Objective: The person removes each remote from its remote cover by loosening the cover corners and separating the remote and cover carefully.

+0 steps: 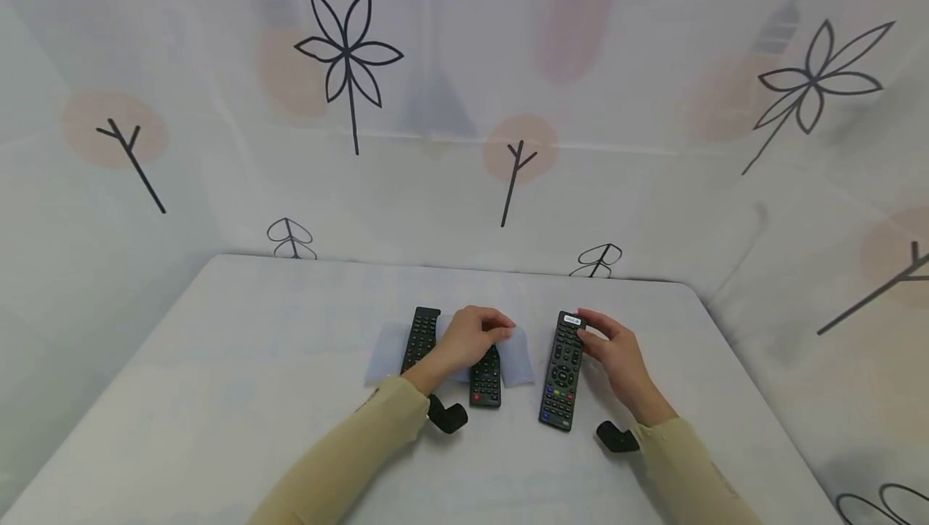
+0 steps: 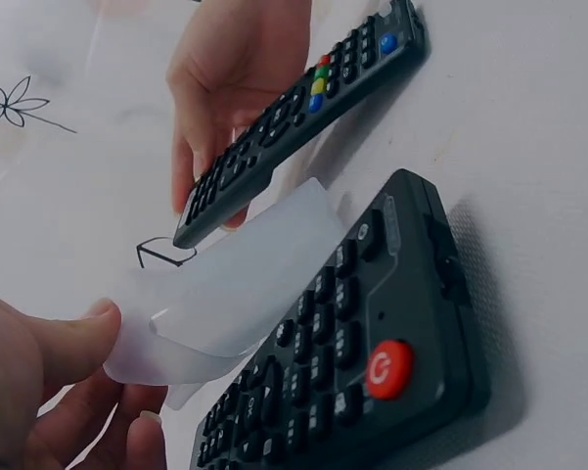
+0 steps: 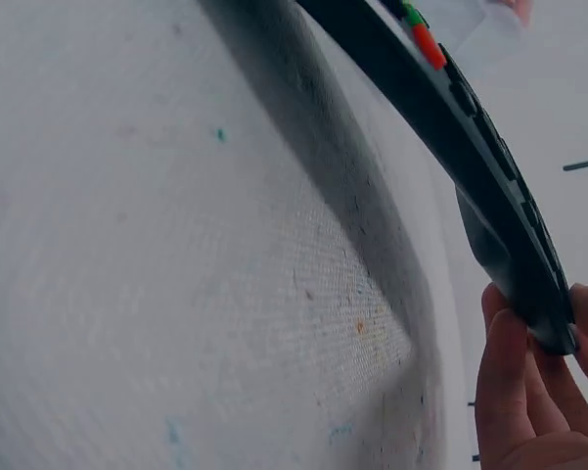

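My left hand (image 1: 468,335) pinches the edge of a translucent whitish sheet (image 2: 245,284) between thumb and fingers, lifting that edge. Directly beside it lies a black remote control (image 2: 313,362) with a red power button, its far end hidden by the hand in the head view. My right hand (image 1: 617,352) grips another black remote control (image 1: 562,372) by its far end, with a white label at that end and coloured buttons lower down. The right wrist view shows this remote (image 3: 460,147) edge-on, thumb and fingers on either side, tilted off the cloth.
A third black remote control (image 1: 421,339) lies to the left on pale translucent film (image 1: 385,356), partly behind the left forearm. White cloth covers the table (image 1: 239,380). A patterned curtain (image 1: 450,210) hangs behind. Black wrist-worn devices (image 1: 448,416) sit near both cuffs.
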### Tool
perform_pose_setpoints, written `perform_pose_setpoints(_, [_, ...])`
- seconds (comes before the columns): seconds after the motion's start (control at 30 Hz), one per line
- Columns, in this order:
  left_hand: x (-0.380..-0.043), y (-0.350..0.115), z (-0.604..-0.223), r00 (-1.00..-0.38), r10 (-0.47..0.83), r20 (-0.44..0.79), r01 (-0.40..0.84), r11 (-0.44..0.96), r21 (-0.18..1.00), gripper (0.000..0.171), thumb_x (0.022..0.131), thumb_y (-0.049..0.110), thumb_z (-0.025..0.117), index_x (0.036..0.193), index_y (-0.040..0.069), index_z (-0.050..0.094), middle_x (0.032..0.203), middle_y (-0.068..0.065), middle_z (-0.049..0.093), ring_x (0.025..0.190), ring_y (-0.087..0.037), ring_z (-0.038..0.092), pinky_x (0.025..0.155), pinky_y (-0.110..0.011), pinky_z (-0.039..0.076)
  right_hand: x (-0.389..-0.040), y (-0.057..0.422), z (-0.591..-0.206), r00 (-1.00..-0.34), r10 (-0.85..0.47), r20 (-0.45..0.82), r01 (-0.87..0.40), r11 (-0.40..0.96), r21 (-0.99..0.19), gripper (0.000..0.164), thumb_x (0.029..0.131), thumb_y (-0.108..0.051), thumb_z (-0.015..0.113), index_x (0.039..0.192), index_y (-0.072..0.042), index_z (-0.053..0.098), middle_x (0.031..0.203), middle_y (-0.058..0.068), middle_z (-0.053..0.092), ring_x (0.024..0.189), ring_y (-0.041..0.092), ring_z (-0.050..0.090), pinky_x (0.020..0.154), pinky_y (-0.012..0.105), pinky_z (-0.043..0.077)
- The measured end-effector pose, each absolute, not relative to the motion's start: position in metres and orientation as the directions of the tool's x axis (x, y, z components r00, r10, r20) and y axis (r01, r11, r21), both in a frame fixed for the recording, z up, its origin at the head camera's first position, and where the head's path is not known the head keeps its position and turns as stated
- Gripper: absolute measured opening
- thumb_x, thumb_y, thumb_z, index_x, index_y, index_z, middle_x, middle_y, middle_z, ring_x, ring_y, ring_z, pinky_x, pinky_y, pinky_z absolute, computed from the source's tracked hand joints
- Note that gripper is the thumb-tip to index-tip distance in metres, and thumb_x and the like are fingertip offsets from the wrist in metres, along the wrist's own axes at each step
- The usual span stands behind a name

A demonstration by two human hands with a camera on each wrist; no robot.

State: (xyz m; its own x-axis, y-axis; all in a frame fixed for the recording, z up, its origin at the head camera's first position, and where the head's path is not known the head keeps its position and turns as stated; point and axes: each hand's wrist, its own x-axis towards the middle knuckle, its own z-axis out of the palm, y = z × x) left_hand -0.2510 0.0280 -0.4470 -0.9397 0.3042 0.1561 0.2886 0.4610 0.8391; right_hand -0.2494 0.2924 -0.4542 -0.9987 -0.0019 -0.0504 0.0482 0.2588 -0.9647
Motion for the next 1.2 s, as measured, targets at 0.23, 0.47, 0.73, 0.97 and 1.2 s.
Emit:
perform_pose_setpoints(0.23, [-0.251,0.03,-0.45,-0.942,0.301,0.15,0.29,0.502,0.815,0.02,0.094,0.015,0.069,0.114,0.013,0.074,0.097,0.006,0.071,0.088,-0.008,0.062,0.081,-0.028,0.049,-0.25,0.288,-0.455,-0.999,-0.013,-0.053,0.048,0.273,-0.961,0.049,0.102,-0.008,0.053,0.149,0.0,0.041,0.152,0.019,0.04,0.131,0.031,0.048,0.097,0.028,0.048])
perform_pose_setpoints(0.47, [-0.25,0.032,-0.446,-0.943,0.298,0.15,0.285,0.484,0.828,0.015,0.096,0.013,0.067,0.109,0.013,0.075,0.096,0.005,0.071,0.085,-0.008,0.061,0.076,-0.027,0.05,-0.252,0.284,-0.46,-0.996,-0.039,-0.082,0.067,0.287,-0.956,0.054,0.101,-0.011,0.057,0.151,-0.004,0.039,0.154,0.016,0.038,0.133,0.031,0.046,0.102,0.034,0.045])
perform_pose_setpoints(0.73, [-0.25,0.037,-0.445,-0.929,0.347,0.131,0.303,0.502,0.81,0.015,0.096,0.013,0.066,0.108,0.014,0.075,0.101,0.004,0.071,0.089,-0.009,0.061,0.078,-0.026,0.05,-0.254,0.281,-0.463,-0.996,-0.034,-0.084,0.072,0.264,-0.962,0.053,0.099,-0.008,0.059,0.149,-0.003,0.042,0.153,0.018,0.039,0.133,0.031,0.047,0.102,0.033,0.045])
perform_pose_setpoints(0.97, [-0.251,0.04,-0.448,-0.934,0.337,0.12,0.315,0.617,0.721,0.02,0.095,0.014,0.068,0.113,0.017,0.075,0.112,0.003,0.069,0.101,-0.012,0.06,0.088,-0.031,0.049,-0.255,0.276,-0.465,-0.995,-0.042,-0.085,0.072,0.263,-0.962,0.052,0.097,-0.006,0.061,0.146,-0.001,0.046,0.149,0.019,0.043,0.124,0.028,0.053,0.096,0.026,0.048])
perform_pose_setpoints(1.2, [-0.251,0.042,-0.446,-0.925,0.347,0.155,0.363,0.685,0.632,0.021,0.094,0.014,0.069,0.114,0.015,0.075,0.107,0.004,0.068,0.096,-0.012,0.058,0.084,-0.03,0.047,-0.258,0.271,-0.468,-0.995,-0.046,-0.09,0.075,0.268,-0.961,0.05,0.096,-0.008,0.064,0.143,0.0,0.05,0.144,0.02,0.049,0.118,0.025,0.057,0.093,0.026,0.05])
